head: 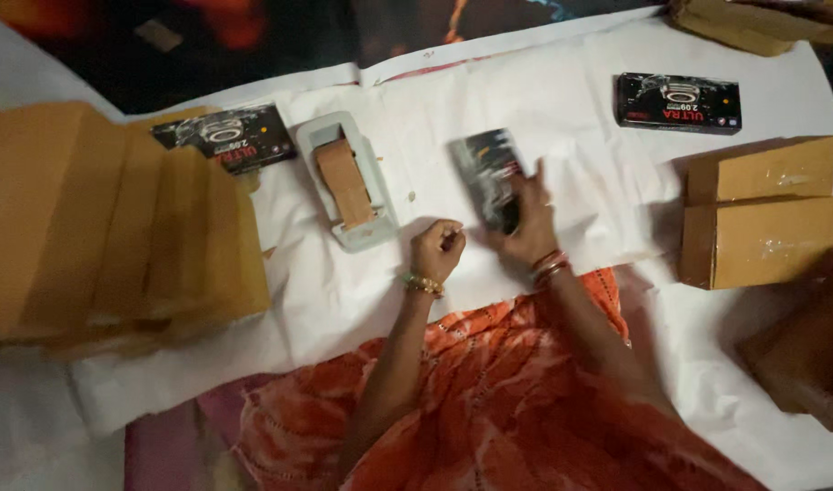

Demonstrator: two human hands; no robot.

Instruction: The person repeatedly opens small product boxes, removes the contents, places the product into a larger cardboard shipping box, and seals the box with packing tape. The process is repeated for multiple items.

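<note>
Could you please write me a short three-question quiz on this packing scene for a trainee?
1. True or false: the right hand holds a dark box.
2. What lies just left of the closed left hand: A) tape dispenser, B) scissors, C) bottle?
3. How many brown cartons are stacked at the right of the white sheet?

Key: 1 true; 2 A; 3 two.
</note>
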